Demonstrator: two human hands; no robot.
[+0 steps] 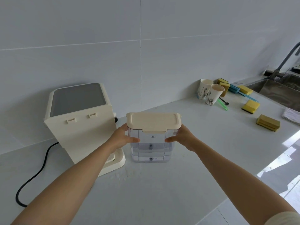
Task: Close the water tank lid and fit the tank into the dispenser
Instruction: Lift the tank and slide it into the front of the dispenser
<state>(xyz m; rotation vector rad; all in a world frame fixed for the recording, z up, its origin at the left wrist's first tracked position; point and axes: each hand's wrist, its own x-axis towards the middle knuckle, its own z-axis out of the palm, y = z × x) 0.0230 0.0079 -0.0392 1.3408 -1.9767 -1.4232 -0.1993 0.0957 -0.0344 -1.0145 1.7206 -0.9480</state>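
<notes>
Both of your hands held the clear water tank (151,143), one on each side. Your left hand (123,138) was clamped on the tank's left wall, with the thumb across the front. Your right hand (181,138) was clamped on the right wall the same way. Your other fingers went round behind the tank, so you could not see them.

The cream lid (153,121) lay flat on top of the tank, and its front flap (154,131) hung down. It was hard to tell if the side clips were snapped shut. Some water showed low down in the tank, but the level was hard to make out through the plastic. The tank looked to be resting on the white counter (146,192), though you could not be sure it touched.

The cream dispenser (81,127) stood just beside the tank, on its left, with its flat back turned to you. Your left arm hid part of its base. A black cord (40,164) ran from it off the counter's edge.

Far off to the right were two paper cups (211,93), yellow sponges (250,106) and a blue brush (238,91). The sink (279,91) and the faucet (287,59) were cut off by the edge of the view.
</notes>
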